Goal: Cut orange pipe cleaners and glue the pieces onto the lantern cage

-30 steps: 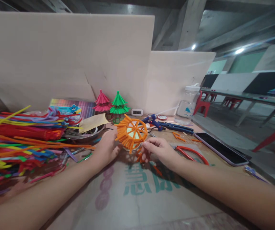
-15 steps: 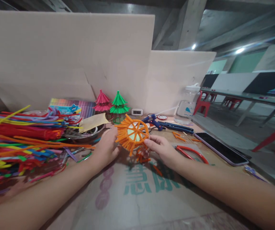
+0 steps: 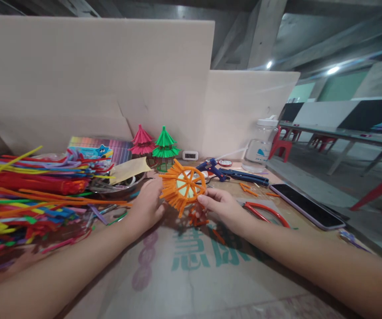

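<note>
An orange pipe-cleaner wheel [image 3: 181,185] with spokes and a fringed rim is held upright just above the cardboard-covered table [image 3: 191,274]. My left hand [image 3: 146,205] grips its left edge, fingers curled behind the rim. My right hand [image 3: 220,207] pinches the lower right rim between thumb and fingers. Short orange pipe-cleaner pieces [image 3: 197,219] lie under the wheel.
A big pile of coloured pipe cleaners [image 3: 34,190] fills the left. Behind stand a pink paper pagoda [image 3: 142,141] and a green one [image 3: 165,146]. A blue glue gun [image 3: 212,168], red-handled pliers [image 3: 267,213], a phone [image 3: 307,206] and a clear bottle [image 3: 260,144] lie to the right.
The wheel has been lifted slightly and turned; my right hand shifted from below the wheel up to its lower right rim. My left hand stayed at the left edge.
</note>
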The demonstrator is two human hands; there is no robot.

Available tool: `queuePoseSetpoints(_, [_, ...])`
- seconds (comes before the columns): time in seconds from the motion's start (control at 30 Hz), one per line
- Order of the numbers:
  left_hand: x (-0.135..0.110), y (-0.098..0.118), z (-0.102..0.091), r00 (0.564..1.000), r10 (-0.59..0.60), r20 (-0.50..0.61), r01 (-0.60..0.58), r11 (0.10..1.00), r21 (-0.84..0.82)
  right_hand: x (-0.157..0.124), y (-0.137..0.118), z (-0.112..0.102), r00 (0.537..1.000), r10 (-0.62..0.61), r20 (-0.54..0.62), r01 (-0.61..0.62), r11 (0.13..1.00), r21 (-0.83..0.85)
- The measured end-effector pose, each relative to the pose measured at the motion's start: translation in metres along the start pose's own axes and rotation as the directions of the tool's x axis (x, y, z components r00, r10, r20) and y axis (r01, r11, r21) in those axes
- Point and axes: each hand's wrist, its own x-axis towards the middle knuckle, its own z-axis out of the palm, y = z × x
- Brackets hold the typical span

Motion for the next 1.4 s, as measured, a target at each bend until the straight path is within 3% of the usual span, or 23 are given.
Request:
queuePoseSetpoints(0.33, [0.002,0.001,0.000,0.999,-0.033,0.021,0.034,0.999,-0.031,0.002,-0.002,-0.001,0.998,-0.033,-0.050,0.034,0.999,0.028])
queuePoseSetpoints(0.5, [0.003,-0.003,0.006,0.981,-0.188,0.050,0.194,0.967,-0.164,0.008,0.004,-0.004,0.995,-0.060,-0.084,0.057,0.998,-0.035])
queuePoseSetpoints(0.8, [0.002,-0.010,0.017,0.937,-0.322,0.133,0.347,0.834,-0.429,0.003,0.005,0.004,0.996,-0.012,-0.085,-0.004,0.983,-0.186])
queuePoseSetpoints(1.03, [0.004,-0.011,0.017,0.938,-0.303,0.168,0.346,0.800,-0.491,0.001,0.004,0.003,0.996,-0.076,-0.034,0.063,0.956,-0.287])
queuePoseSetpoints(1.2, [0.004,-0.016,0.016,0.929,-0.316,0.191,0.369,0.816,-0.445,0.001,0.001,-0.001,0.976,-0.211,-0.048,0.159,0.849,-0.505])
queuePoseSetpoints(1.4, [0.007,-0.016,0.015,0.929,-0.333,0.163,0.370,0.825,-0.427,-0.001,0.002,-0.002,0.974,-0.225,0.001,0.196,0.845,-0.498])
